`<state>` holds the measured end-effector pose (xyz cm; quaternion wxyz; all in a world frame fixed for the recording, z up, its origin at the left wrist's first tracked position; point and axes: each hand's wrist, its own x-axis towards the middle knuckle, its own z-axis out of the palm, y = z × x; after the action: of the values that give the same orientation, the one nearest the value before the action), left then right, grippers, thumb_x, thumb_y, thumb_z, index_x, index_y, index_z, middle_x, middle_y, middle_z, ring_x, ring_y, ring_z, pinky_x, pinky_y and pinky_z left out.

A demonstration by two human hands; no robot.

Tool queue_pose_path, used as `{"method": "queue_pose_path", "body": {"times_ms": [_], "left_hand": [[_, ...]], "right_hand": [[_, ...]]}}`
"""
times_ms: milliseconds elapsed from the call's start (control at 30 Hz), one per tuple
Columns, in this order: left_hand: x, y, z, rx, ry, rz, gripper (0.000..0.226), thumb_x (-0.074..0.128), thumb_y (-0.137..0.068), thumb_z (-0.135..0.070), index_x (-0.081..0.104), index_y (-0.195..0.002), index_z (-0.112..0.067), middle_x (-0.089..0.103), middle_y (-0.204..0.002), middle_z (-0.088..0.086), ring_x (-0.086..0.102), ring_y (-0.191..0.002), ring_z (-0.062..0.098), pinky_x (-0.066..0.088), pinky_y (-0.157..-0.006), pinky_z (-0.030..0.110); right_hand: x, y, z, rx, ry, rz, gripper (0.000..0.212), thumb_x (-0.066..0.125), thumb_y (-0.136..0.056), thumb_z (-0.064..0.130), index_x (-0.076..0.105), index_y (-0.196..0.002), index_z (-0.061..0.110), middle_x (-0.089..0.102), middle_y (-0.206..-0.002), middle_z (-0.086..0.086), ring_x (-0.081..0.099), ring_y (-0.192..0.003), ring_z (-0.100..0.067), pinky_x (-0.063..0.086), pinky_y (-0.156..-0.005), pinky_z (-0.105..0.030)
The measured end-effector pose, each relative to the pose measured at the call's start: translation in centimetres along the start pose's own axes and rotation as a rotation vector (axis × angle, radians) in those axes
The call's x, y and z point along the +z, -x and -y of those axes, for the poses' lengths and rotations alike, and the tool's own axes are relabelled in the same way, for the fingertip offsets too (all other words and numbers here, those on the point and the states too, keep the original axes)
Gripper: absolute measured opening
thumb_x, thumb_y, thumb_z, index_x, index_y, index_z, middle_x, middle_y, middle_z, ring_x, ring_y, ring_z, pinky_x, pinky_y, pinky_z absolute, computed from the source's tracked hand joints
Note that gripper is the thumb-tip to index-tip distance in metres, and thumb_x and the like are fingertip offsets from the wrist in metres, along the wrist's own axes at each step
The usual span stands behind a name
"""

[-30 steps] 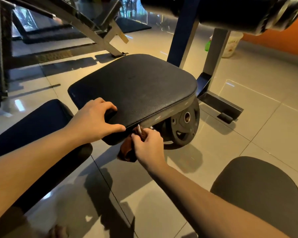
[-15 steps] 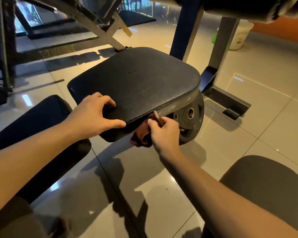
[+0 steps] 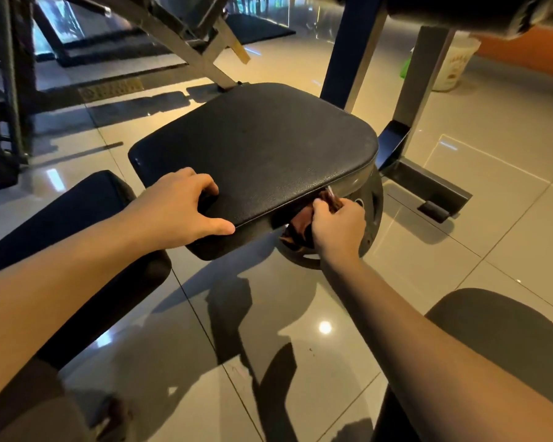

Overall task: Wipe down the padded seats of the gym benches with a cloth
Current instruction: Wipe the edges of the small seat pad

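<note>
Under the near edge of the padded seat (image 3: pixel 262 148), my right hand (image 3: pixel 337 226) clamps its fingers round the brown cloth (image 3: pixel 300 218), against the seat's side. My left hand (image 3: pixel 176 208) grips the seat's corner, fingers curled on top, thumb along the rim.
</note>
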<state>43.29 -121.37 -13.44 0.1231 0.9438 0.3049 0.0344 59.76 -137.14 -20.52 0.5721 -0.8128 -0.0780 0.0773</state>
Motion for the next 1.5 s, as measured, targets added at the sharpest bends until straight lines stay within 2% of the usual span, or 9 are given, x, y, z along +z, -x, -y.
{"method": "queue_pose_path", "body": {"times_ms": [200, 400, 567, 767, 900, 1100, 1267, 1433, 1500], "left_hand": [[0.2, 0.0, -0.6, -0.012, -0.033, -0.036, 0.073, 0.076, -0.076, -0.063, 0.056, -0.133, -0.023, 0.054, -0.126, 0.0, 0.049, -0.111, 0.014, 0.047, -0.088, 0.03], [0.4, 0.1, -0.3, -0.008, -0.024, -0.04, 0.073, 0.075, -0.077, -0.065, 0.055, -0.135, -0.025, 0.053, -0.127, -0.003, 0.045, -0.108, 0.009, 0.047, -0.084, 0.028], [0.5, -0.1, -0.3, -0.005, -0.041, -0.037, 0.074, 0.074, -0.076, -0.066, 0.054, -0.135, -0.025, 0.053, -0.129, -0.001, 0.042, -0.108, 0.008, 0.044, -0.084, 0.027], [0.6, 0.2, -0.3, 0.004, -0.027, -0.041, 0.075, 0.075, -0.076, -0.066, 0.054, -0.135, -0.024, 0.054, -0.13, 0.0, 0.047, -0.111, 0.011, 0.049, -0.087, 0.03], [0.6, 0.3, -0.4, -0.004, -0.034, -0.04, 0.075, 0.074, -0.077, -0.066, 0.054, -0.136, -0.024, 0.054, -0.13, -0.001, 0.051, -0.116, 0.015, 0.051, -0.089, 0.031], [0.8, 0.4, -0.2, 0.002, -0.023, -0.058, 0.075, 0.073, -0.076, -0.067, 0.055, -0.135, -0.024, 0.054, -0.129, -0.002, 0.05, -0.116, 0.015, 0.053, -0.09, 0.033], [0.4, 0.1, -0.2, 0.0, -0.021, -0.043, 0.079, 0.073, -0.07, -0.073, 0.056, -0.132, -0.026, 0.054, -0.126, -0.003, 0.05, -0.112, 0.013, 0.054, -0.089, 0.034], [0.7, 0.3, -0.2, 0.0, -0.018, -0.05, 0.077, 0.074, -0.075, -0.068, 0.055, -0.135, -0.024, 0.054, -0.129, -0.001, 0.051, -0.116, 0.016, 0.054, -0.091, 0.035], [0.7, 0.3, -0.2, -0.003, -0.021, -0.053, 0.077, 0.074, -0.075, -0.068, 0.055, -0.134, -0.024, 0.054, -0.128, -0.001, 0.052, -0.116, 0.016, 0.055, -0.09, 0.035]], "right_hand": [[1.3, 3.4, -0.7, -0.211, 0.12, 0.179, 0.021, 0.061, -0.097, 0.025, 0.066, -0.083, 0.011, 0.061, -0.075, 0.001, 0.059, -0.075, -0.02, 0.039, -0.069, -0.028], [0.9, 0.5, -1.3, -0.009, 0.065, 0.043, 0.022, 0.061, -0.096, 0.025, 0.07, -0.089, 0.006, 0.066, -0.081, -0.006, 0.066, -0.083, -0.028, 0.042, -0.07, -0.033], [1.6, 1.7, -1.0, -0.07, 0.021, 0.168, 0.02, 0.064, -0.096, 0.026, 0.07, -0.084, 0.01, 0.064, -0.074, -0.001, 0.06, -0.069, -0.015, 0.045, -0.06, -0.029], [1.4, 1.8, -0.7, 0.023, -0.03, 0.129, 0.02, 0.063, -0.097, 0.024, 0.066, -0.083, 0.01, 0.061, -0.075, -0.001, 0.059, -0.073, -0.017, 0.042, -0.067, -0.031], [1.5, 2.4, -0.7, -0.089, 0.022, 0.211, 0.02, 0.064, -0.096, 0.027, 0.067, -0.083, 0.012, 0.062, -0.075, 0.0, 0.058, -0.071, -0.015, 0.042, -0.064, -0.029], [-0.3, -0.7, -0.4, 0.077, -0.015, 0.018, 0.019, 0.062, -0.098, 0.026, 0.071, -0.101, 0.01, 0.068, -0.09, -0.004, 0.068, -0.092, -0.026, 0.054, -0.083, -0.04], [1.1, 3.8, -0.8, -0.316, 0.172, 0.244, 0.019, 0.063, -0.095, 0.028, 0.068, -0.086, 0.011, 0.068, -0.082, -0.004, 0.063, -0.079, -0.022, 0.048, -0.074, -0.036], [-0.9, -1.1, 0.2, -0.001, 0.032, 0.039, 0.016, 0.061, -0.098, 0.026, 0.061, -0.085, 0.018, 0.063, -0.081, 0.001, 0.066, -0.089, -0.023, 0.051, -0.081, -0.037], [-0.9, -0.7, 0.3, -0.076, 0.081, 0.071, 0.017, 0.06, -0.099, 0.026, 0.064, -0.087, 0.015, 0.064, -0.081, 0.001, 0.063, -0.086, -0.021, 0.047, -0.078, -0.034]]}}
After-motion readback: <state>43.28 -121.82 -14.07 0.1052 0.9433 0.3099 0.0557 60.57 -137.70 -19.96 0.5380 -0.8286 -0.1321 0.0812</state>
